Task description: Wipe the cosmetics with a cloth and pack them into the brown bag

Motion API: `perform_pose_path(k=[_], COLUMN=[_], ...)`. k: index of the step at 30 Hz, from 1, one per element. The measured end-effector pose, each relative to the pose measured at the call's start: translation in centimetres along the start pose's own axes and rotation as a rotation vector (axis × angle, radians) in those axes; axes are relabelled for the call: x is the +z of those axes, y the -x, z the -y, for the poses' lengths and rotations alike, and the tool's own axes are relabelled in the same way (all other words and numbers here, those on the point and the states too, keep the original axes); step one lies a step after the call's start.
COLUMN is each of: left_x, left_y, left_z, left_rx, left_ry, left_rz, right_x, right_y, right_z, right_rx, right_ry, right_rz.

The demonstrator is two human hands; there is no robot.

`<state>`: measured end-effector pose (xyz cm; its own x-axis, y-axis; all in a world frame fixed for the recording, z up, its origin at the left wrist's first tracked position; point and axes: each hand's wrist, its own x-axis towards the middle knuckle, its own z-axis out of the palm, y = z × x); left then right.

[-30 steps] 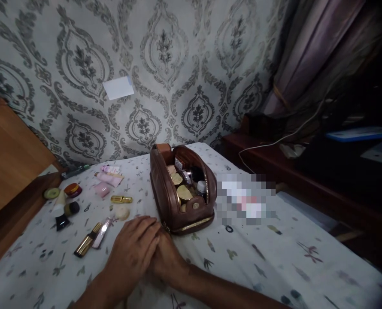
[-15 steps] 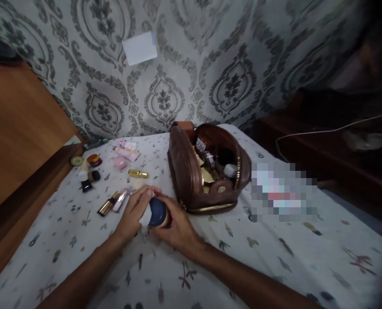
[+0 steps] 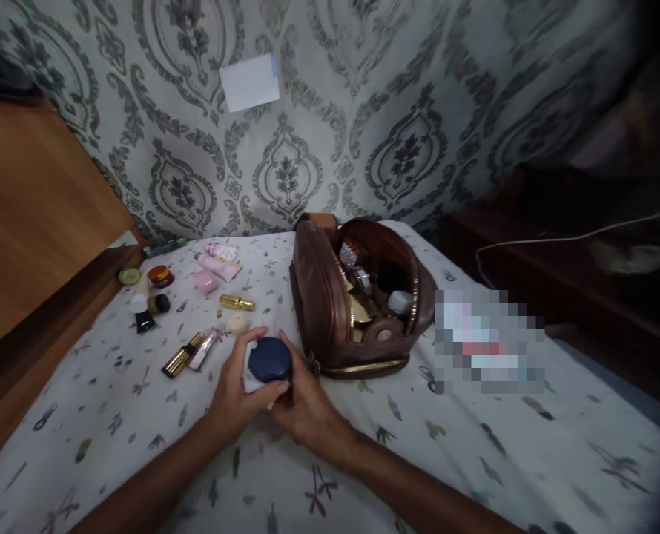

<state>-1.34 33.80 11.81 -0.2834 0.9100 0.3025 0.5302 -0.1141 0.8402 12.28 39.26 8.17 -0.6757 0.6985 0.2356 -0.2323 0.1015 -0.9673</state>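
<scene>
While hands (image 3: 239, 389) (image 3: 308, 411) hold the container (image 3: 270, 360), tube print (image 3: 219, 251) blurs.

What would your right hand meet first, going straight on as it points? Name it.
The blue item, which the right hand already seems to touch; then the left hand around its far side, though depth is unclear.

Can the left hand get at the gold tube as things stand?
Probably not straight away: the left hand is around the blue-lidded jar. Otherwise the way to the gold tube looks fairly free, passing the cream puff.
</scene>
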Motion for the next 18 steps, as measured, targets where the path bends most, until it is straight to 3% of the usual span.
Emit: perform_pose_path(k=[4, 12, 18], left_x=[-0.6, -1.0, -2.3], left_y=[-0.1, -0.8, -0.9], left_z=[0.0, 1.3, 5.1], left_rx=[-0.023, -0.174, -0.033], left_ry=[0.05, -0.065, -0.172], left_rz=[-0.035, -0.176, -0.222], right_x=[-0.2, -0.3, 0.0], right_y=[0.5, 0.5, 0.2], right_z=[0.7, 1.1, 1.3], right_rx=[0.034, 0.168, -0.058], right_ry=[0.045, 0.293, 0.187], right_rz=[0.077, 0.018, 0.01])
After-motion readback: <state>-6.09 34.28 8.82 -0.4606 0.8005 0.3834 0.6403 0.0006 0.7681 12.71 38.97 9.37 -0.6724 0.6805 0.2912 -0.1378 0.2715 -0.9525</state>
